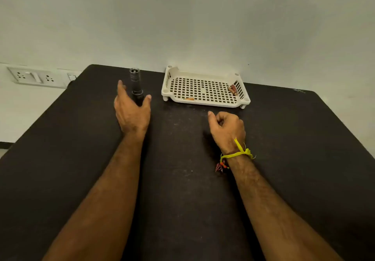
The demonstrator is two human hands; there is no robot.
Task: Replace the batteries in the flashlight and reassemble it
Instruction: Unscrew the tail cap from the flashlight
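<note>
A black flashlight [135,84] with a silver ringed head lies on the dark table, its head pointing toward the wall. My left hand [132,110] hovers over its rear end with thumb and fingers spread to either side, holding nothing that I can see. My right hand [227,127] rests on the table to the right with fingers loosely curled and empty. In the white perforated tray [205,103], brownish batteries [233,89] lie at the right end and another small orange battery [189,98] lies near the front rim.
The dark table [182,179] ends at the wall behind the flashlight and tray. A wall socket plate [33,77] sits left of the table's back corner. A yellow thread band [237,153] circles my right wrist.
</note>
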